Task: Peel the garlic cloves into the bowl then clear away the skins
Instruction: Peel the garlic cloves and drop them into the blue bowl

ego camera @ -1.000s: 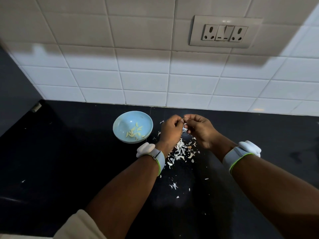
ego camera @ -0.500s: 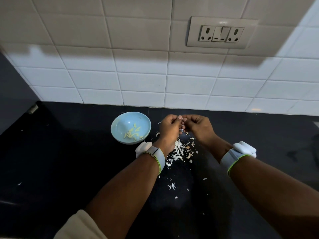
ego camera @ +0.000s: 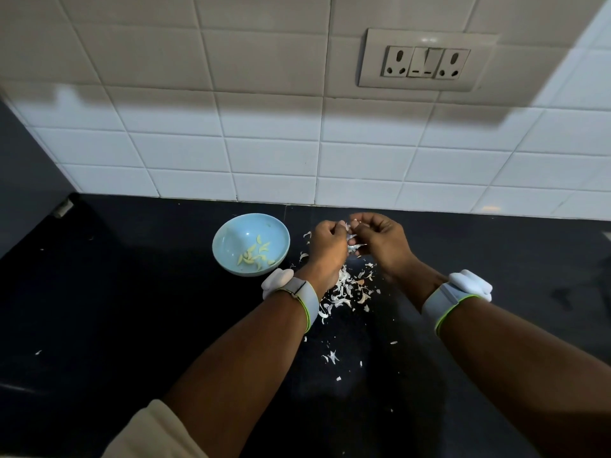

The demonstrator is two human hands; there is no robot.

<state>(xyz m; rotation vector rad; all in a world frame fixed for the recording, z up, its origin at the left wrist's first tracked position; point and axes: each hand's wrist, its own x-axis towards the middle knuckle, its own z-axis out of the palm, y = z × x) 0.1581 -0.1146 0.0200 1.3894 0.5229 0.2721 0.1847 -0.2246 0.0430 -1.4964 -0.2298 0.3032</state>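
Both forearms reach forward over the black bench [ego camera: 99, 325], above a scatter of skins [ego camera: 344, 292]. The left hand [ego camera: 327, 246] and right hand [ego camera: 383, 242] meet, fingers curled, pinching a garlic clove [ego camera: 353, 247] between them. Just left stands the blue bowl [ego camera: 231, 233] holding peeled cloves [ego camera: 256, 256].

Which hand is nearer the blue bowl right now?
Left. The left hand sits just right of the blue bowl, nearly beside its rim. The right hand lies farther right, beyond the left, both pinching a garlic clove.
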